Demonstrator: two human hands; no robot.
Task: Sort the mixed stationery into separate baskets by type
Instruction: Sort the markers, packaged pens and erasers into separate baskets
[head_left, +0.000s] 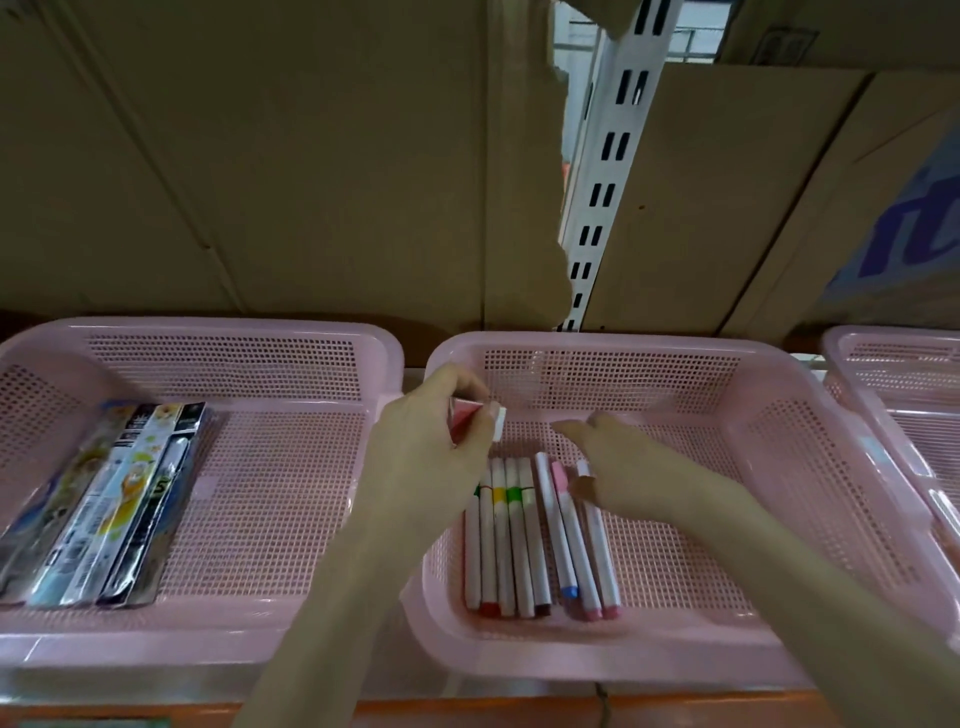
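Nearest the viewer, the markers (540, 540) lie in the front-left part of the middle pink basket (779, 660), side by side, their long axes running front to back with the coloured caps toward the near wall. Five on the left look bundled by a thin band; three more lie loose just to their right, fanned slightly. Over their far ends sits the right hand (608, 467), fingers (566, 428) straight and relaxed, holding nothing, palm low above the loose three and perhaps touching them, though contact is hard to tell. Just left of it and a little farther off, the left hand (441, 436) is over the basket's left wall, its fingers curled in a pinch on a small white block with a pink sleeve, probably an eraser (496, 423). The eraser is up in the air, not in any basket. That is what the next move likely hangs on: the eraser is not of the markers' kind, so it probably belongs elsewhere, and the left hand carrying it is equally close to the left basket (208, 332), which holds flat packaged stationery packs (109, 499) lying front to back. A third pink basket (883, 338) shows at the far right edge, nearer the idle right hand. Behind all stand cardboard boxes (260, 156) and a white slotted shelf upright (608, 171).
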